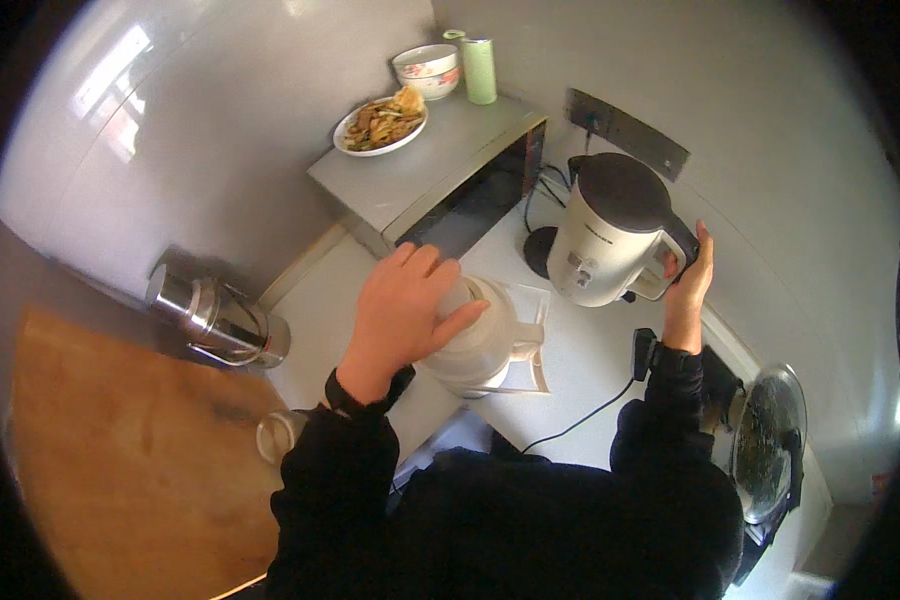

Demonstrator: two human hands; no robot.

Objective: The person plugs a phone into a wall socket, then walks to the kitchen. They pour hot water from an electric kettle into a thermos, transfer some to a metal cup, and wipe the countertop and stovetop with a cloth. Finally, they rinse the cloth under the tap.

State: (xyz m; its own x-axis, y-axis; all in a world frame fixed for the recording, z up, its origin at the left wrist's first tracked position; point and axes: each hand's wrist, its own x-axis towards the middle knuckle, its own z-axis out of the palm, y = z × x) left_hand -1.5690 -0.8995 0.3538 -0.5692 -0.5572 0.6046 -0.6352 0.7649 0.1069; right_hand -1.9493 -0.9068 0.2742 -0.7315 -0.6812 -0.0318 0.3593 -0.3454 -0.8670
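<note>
My right hand (688, 274) grips the handle of a white electric kettle (600, 251) with a dark lid, raised near its round black base (541, 251). My left hand (412, 307) lies over the top of a translucent plastic pitcher (476, 349), fingers bent around its lid or rim; the fingertips' exact hold is partly hidden. The pitcher's handle points right. Beside and partly behind it is a clear plastic tray or stand (536, 300) on the white counter.
A microwave (427, 172) bears a plate of food (382, 131), stacked bowls (429, 71) and a green bottle (479, 71). Left are a steel vacuum flask (221, 322), a jar (276, 437) and a wooden board (142, 465). A cable with a black plug (643, 352) and a lidded pan (769, 442) lie right.
</note>
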